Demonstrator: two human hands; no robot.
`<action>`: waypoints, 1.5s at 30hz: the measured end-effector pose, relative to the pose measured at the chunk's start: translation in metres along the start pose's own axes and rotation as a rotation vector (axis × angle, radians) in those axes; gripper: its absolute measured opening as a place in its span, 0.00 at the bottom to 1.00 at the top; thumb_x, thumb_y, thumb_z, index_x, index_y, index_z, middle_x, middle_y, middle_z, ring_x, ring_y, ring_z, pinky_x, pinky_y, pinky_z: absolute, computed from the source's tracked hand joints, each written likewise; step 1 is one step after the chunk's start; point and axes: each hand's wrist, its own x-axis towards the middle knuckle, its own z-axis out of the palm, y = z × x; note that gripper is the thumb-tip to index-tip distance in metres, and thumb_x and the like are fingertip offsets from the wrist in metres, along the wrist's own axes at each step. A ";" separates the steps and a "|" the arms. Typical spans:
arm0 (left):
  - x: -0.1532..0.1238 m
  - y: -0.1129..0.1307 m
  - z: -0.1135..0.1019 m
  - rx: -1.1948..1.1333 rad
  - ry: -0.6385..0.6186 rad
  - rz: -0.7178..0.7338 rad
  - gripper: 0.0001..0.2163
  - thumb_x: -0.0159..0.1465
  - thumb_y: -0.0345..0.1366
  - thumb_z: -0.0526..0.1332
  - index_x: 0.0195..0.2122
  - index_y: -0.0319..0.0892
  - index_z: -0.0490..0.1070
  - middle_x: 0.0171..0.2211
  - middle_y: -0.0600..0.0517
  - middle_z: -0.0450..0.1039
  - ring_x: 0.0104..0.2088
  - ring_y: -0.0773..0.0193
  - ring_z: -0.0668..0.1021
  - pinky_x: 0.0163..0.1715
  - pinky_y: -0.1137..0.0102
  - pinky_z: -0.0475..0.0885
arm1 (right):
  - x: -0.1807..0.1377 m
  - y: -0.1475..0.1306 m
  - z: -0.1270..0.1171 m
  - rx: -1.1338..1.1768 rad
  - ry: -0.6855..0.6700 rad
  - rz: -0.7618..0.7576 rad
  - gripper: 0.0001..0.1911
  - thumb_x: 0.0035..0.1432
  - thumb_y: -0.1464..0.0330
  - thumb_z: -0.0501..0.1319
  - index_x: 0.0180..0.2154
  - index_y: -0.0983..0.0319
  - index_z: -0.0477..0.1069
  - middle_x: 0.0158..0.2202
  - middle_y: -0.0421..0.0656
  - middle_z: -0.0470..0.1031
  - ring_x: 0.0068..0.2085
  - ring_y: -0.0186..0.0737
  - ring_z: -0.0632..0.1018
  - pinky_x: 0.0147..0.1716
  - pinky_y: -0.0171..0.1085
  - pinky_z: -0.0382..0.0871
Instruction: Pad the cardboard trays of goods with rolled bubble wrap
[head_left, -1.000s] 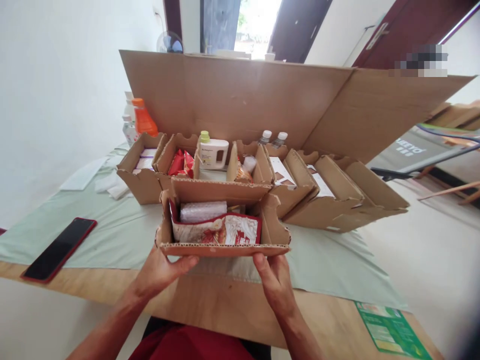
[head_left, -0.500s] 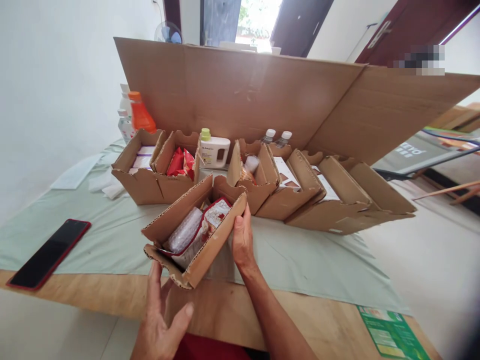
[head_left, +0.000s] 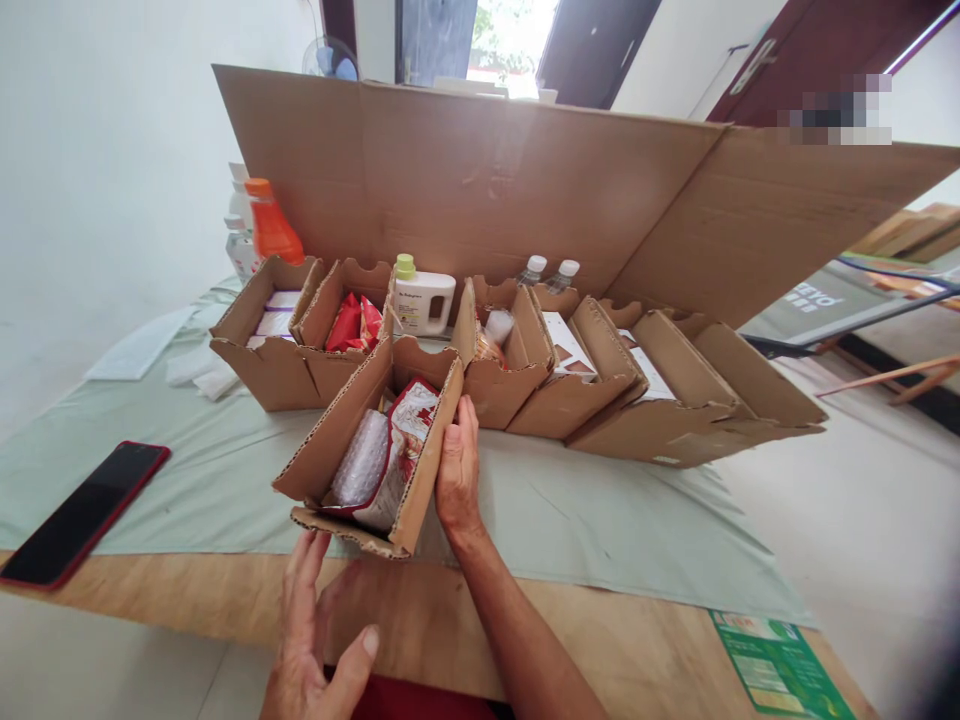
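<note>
A narrow open cardboard box (head_left: pixel 300 465) stands at an angle in front of the row of boxes. Inside lie a bubble-wrapped item (head_left: pixel 364 460) and a patterned cloth item with dark red edging (head_left: pixel 411 435). My right hand (head_left: pixel 459 480) grips the box along its right side, toward the far corner; some of its fingers are hidden. Below the near end is my left hand (head_left: pixel 315 630), open, thumb spread apart. Its fingertips reach the box's lower front edge; I cannot tell whether they bear any weight.
Behind stand several cardboard boxes (head_left: pixel 615 415) with red packets (head_left: pixel 352 325) and white cartons, and a white jug (head_left: pixel 424 303) in a gap. A tall cardboard panel (head_left: pixel 480 180) rises at the back. A phone (head_left: pixel 86 510) lies left, a green packet (head_left: pixel 780 665) right, on the cloth-covered table (head_left: pixel 600 510).
The box has turned to point more straight away from me and shifted slightly left, its far end nearing the row. My right hand moved with it; my left hand dropped slightly lower.
</note>
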 end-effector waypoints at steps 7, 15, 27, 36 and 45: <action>0.002 0.004 0.014 -0.031 -0.075 0.049 0.28 0.69 0.35 0.58 0.70 0.54 0.57 0.75 0.48 0.45 0.71 0.43 0.61 0.66 0.48 0.67 | 0.012 0.006 -0.015 0.155 -0.071 -0.022 0.38 0.70 0.45 0.43 0.68 0.63 0.60 0.70 0.51 0.62 0.70 0.45 0.64 0.69 0.49 0.54; 0.036 0.007 0.052 -0.055 -0.147 0.096 0.34 0.68 0.30 0.57 0.72 0.61 0.49 0.77 0.53 0.31 0.74 0.44 0.51 0.69 0.46 0.60 | 0.013 0.045 -0.025 0.266 -0.045 0.172 0.35 0.69 0.46 0.46 0.55 0.65 0.74 0.55 0.52 0.79 0.56 0.49 0.78 0.56 0.45 0.70; 0.141 -0.015 0.138 0.042 0.115 0.193 0.34 0.59 0.29 0.62 0.68 0.46 0.58 0.76 0.41 0.29 0.75 0.42 0.47 0.70 0.45 0.53 | 0.012 0.088 -0.017 0.281 -0.001 0.220 0.28 0.63 0.47 0.56 0.48 0.62 0.77 0.50 0.51 0.81 0.51 0.48 0.80 0.55 0.47 0.71; 0.175 -0.012 0.152 0.043 0.129 0.185 0.34 0.57 0.26 0.60 0.66 0.40 0.59 0.76 0.37 0.31 0.75 0.45 0.46 0.72 0.49 0.50 | 0.017 0.088 -0.024 0.208 -0.073 0.171 0.26 0.60 0.48 0.60 0.48 0.60 0.79 0.53 0.50 0.81 0.56 0.50 0.78 0.61 0.50 0.67; 0.126 0.006 0.077 0.073 -0.018 0.115 0.31 0.60 0.29 0.59 0.67 0.49 0.62 0.76 0.47 0.40 0.73 0.44 0.55 0.43 0.64 0.82 | 0.033 0.003 -0.005 0.156 -0.217 -0.031 0.20 0.63 0.58 0.59 0.52 0.59 0.75 0.40 0.45 0.82 0.39 0.40 0.82 0.44 0.41 0.76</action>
